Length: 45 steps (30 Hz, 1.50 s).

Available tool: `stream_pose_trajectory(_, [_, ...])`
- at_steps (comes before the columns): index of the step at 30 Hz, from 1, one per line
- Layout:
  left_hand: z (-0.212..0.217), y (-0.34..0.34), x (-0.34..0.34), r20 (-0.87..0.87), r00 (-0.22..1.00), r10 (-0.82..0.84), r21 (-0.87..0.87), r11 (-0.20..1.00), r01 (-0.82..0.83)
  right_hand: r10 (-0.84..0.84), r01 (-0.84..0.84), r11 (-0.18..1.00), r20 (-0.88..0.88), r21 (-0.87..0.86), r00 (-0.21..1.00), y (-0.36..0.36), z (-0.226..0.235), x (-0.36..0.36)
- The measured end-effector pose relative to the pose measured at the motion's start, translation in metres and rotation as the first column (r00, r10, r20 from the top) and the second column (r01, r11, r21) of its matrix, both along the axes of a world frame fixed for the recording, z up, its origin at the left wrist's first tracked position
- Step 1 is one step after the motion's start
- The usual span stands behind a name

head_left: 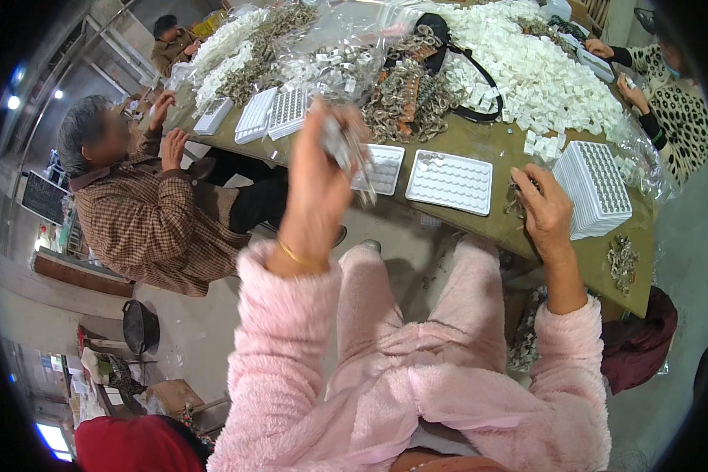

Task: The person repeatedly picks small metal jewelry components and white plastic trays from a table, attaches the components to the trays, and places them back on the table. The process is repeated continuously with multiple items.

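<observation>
My left hand [315,185] is raised over the table's near edge, smeared by motion. Its fingers are closed around a clump of silvery metal pieces [344,145], some dangling below like key-ring chains. Beside the tray stack, my right hand [547,206] rests low with curled fingers on small metal pieces [516,203], partly hidden by the fingers. Between the hands lies a white tray [451,194] with rows of hollows and a few small discs in its far left corner. Another white tray [387,182] is partly covered by my left hand and its clump.
A tall stack of filled trays [594,189] stands at right, near a small metal pile [623,263]. White pieces [519,71] and metal chains [409,98] heap across the back around a black strap [480,114]. Co-workers sit left [145,204], far left and right [672,102].
</observation>
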<state>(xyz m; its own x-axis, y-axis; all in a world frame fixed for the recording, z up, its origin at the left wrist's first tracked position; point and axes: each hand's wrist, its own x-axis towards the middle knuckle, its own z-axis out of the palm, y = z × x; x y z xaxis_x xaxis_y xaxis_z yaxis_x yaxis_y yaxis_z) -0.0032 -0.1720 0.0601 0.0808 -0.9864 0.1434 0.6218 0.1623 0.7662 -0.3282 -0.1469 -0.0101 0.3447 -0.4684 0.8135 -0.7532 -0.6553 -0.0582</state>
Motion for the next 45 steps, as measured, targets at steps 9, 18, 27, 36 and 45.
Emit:
stream_pose_trajectory(9, [0.095,-0.178,0.057,0.506,0.760,0.409,-0.091,0.901,-0.424,0.055,-0.064,0.996,0.119,0.070,0.991,0.004,0.000,-0.004])
stream_pose_trajectory(18, [0.037,-0.185,-0.075,0.869,0.338,0.362,-0.420,0.900,0.117,0.129,-0.142,0.986,0.140,0.089,0.982,0.003,0.001,-0.004])
stream_pose_trajectory(27, [-0.060,-0.167,-0.229,0.524,-0.393,0.756,-0.379,0.620,0.688,0.086,-0.086,0.992,-0.003,0.094,0.996,0.004,-0.007,-0.013])
stream_pose_trajectory(36, [-0.055,-0.157,-0.203,0.844,-0.213,0.493,-0.268,0.730,0.629,0.089,-0.094,0.992,0.063,0.083,0.994,0.006,0.000,-0.005])
stream_pose_trajectory(45, [-0.023,-0.126,-0.183,0.898,0.437,0.054,-0.230,0.905,0.359,0.088,-0.110,0.988,0.189,0.108,0.978,0.004,-0.011,-0.008])
